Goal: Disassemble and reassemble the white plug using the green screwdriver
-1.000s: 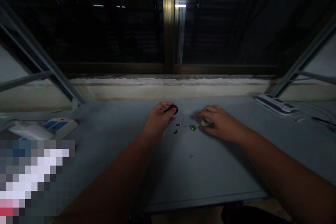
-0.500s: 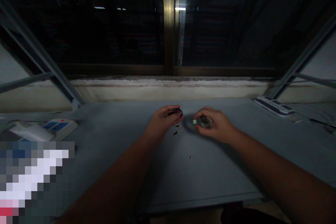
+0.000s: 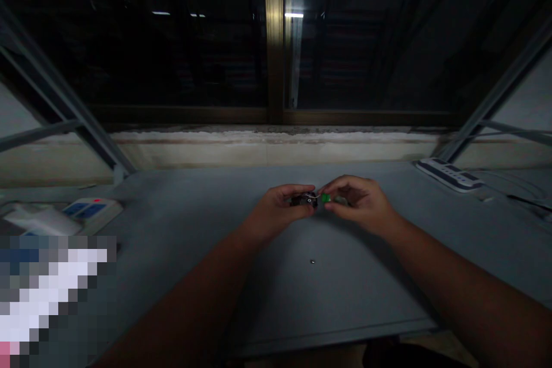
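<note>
My left hand (image 3: 280, 207) pinches a small dark round part (image 3: 302, 200) just above the grey table (image 3: 215, 276). My right hand (image 3: 357, 201) is closed on a small green piece (image 3: 325, 198) and a pale ring-shaped part (image 3: 340, 201), held against the dark part. The two hands meet at the table's middle, fingertips almost touching. A tiny metal bit (image 3: 313, 261) lies on the table nearer to me. The light is dim and fine detail is hard to read.
A white power strip (image 3: 448, 173) with a cable lies at the back right. A white and blue box (image 3: 90, 211) sits at the left. Metal frame bars (image 3: 64, 103) slant up on both sides. A window sill (image 3: 276, 146) runs behind the table.
My hands have come together at the middle. The right hand picked up the green piece along with the pale ring and brought them to the dark part. The small pins are hidden now.
</note>
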Demonstrator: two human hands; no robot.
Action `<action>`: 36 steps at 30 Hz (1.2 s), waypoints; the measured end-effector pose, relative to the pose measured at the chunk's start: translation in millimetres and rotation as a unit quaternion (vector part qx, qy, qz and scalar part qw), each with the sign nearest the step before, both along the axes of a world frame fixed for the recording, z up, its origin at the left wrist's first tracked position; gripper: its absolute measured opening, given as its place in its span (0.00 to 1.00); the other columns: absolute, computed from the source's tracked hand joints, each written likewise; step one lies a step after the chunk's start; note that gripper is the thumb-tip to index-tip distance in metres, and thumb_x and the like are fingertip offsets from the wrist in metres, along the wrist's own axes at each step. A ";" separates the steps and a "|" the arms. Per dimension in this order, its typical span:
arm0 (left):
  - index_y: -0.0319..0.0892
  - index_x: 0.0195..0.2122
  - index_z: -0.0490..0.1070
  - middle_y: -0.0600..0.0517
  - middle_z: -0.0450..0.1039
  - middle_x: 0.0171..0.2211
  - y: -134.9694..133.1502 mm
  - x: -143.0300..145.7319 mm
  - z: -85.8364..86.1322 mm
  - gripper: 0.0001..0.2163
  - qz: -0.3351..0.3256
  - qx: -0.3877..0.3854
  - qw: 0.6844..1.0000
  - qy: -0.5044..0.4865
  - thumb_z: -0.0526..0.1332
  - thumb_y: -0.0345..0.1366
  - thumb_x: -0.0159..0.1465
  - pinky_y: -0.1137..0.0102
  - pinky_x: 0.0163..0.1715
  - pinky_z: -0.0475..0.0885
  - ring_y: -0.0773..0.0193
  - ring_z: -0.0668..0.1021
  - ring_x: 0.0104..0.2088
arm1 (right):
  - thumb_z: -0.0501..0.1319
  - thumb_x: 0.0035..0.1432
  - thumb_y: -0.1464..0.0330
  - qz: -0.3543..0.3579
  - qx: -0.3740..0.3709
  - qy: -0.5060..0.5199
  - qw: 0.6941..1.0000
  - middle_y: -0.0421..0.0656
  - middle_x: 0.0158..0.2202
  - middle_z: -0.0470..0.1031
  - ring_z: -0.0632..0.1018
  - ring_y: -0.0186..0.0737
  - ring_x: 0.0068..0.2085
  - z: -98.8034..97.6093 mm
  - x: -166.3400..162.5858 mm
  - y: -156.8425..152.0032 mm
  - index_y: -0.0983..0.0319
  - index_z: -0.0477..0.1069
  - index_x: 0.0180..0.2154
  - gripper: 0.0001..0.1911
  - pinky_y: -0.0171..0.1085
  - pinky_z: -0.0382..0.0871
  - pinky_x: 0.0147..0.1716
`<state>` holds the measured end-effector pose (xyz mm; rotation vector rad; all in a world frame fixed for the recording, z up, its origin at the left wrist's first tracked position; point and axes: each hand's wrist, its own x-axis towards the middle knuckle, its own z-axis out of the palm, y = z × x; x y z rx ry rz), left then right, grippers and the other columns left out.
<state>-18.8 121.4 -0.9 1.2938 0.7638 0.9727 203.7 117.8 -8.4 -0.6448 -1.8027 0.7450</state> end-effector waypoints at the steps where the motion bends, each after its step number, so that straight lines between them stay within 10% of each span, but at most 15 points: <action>1: 0.42 0.47 0.82 0.45 0.84 0.44 0.0 0.4 -0.3 0.20 -0.006 0.000 1.000 -0.004 0.76 0.28 0.52 0.65 0.50 0.74 0.61 0.82 0.43 | 0.73 0.56 0.66 0.003 0.005 -0.002 1.000 0.45 0.41 0.83 0.83 0.40 0.41 0.1 -0.4 0.0 0.58 0.78 0.42 0.11 0.43 0.82 0.43; 36: 0.40 0.43 0.83 0.45 0.85 0.41 -5.1 4.8 1.2 0.16 0.011 -0.041 0.998 -0.052 0.77 0.33 0.53 0.65 0.46 0.80 0.62 0.85 0.39 | 0.69 0.59 0.70 -0.027 0.051 -0.087 0.995 0.45 0.40 0.81 0.82 0.41 0.40 2.0 -4.3 -0.1 0.56 0.80 0.44 0.09 0.43 0.79 0.41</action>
